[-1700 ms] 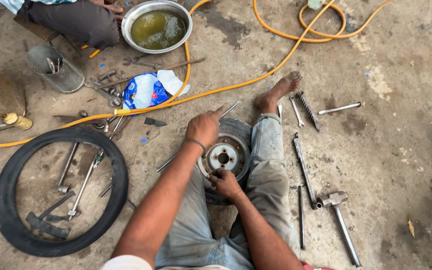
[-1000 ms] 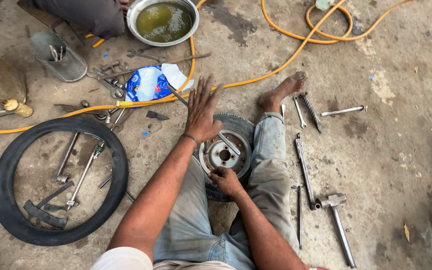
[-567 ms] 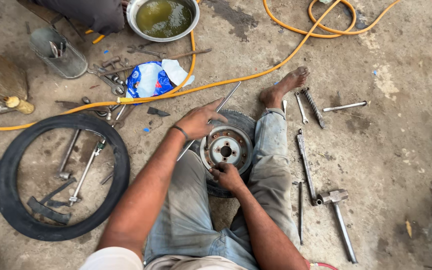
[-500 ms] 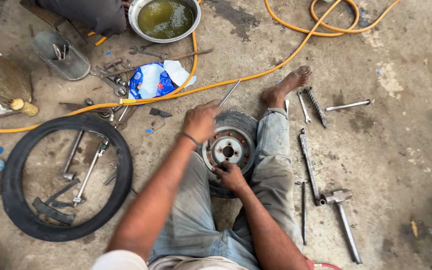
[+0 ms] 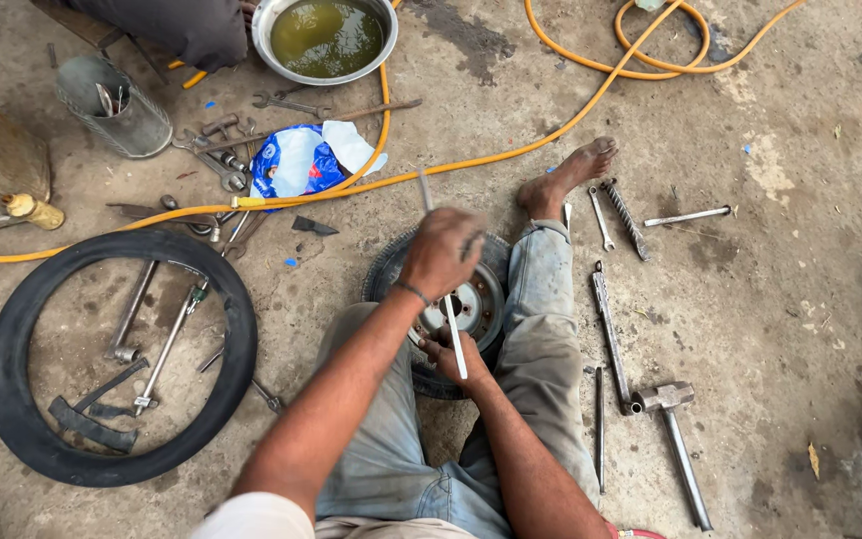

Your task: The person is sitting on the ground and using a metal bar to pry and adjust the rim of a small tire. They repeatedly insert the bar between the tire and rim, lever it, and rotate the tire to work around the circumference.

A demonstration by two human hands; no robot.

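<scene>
I sit on the concrete floor with a small wheel (image 5: 486,299) between my legs; its black tyre (image 5: 387,276) is around a silver rim. My left hand (image 5: 441,255) hovers over the wheel and is closed around a thin metal rod (image 5: 456,344), which runs from above my knuckles down past my right hand. My right hand (image 5: 451,357) rests on the near edge of the rim, fingers curled on it. My bare right foot (image 5: 566,180) lies just beyond the wheel.
A loose black tyre (image 5: 12,399) lies to the left with spanners and levers inside it. A hammer (image 5: 665,399) and long tyre levers (image 5: 606,319) lie to the right. A yellow hose (image 5: 551,140), a bowl of greenish liquid (image 5: 326,35), a tool can (image 5: 117,105) and a blue-white bag (image 5: 301,160) sit farther off.
My left hand reached out past the wheel with fingers spread, closed on the thin rod and brought it back over the rim. My right hand stayed on the wheel.
</scene>
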